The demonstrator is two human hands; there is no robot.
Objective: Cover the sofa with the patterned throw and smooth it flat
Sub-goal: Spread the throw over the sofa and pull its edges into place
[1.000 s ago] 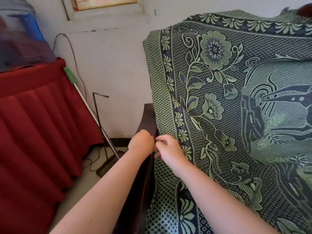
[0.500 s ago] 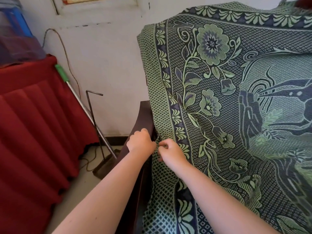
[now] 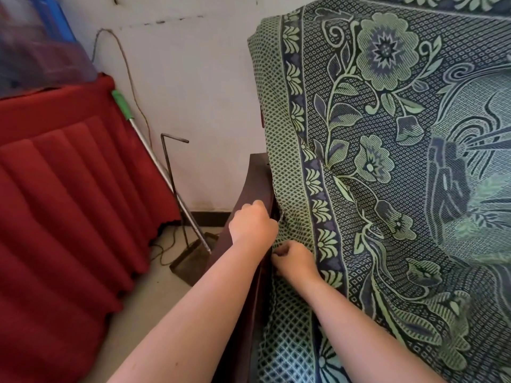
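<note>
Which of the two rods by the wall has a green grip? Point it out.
The slanting silver metal pole against the red draped cloth: green sleeve at its top. The thin dark rod beside it has only a bent top.

A deep red cloth (image 3: 69,194) fills the left of the frame, hanging in soft vertical folds with a scalloped lower edge. Above it, in the upper left corner, sits something blue (image 3: 59,20) under what may be a translucent cover; it is too blurred to tell. A white wall (image 3: 199,87) takes up the upper centre, with a thin cord (image 3: 125,58) looping down it. A metal pole (image 3: 150,150) with a green grip leans against the red cloth. Beside it a thin dark rod (image 3: 166,158), bent over at the top, rises from a flat dark base (image 3: 190,262) on the pale floor (image 3: 149,299) at lower centre. A dark skirting strip (image 3: 210,215) runs along the foot of the wall.
</note>
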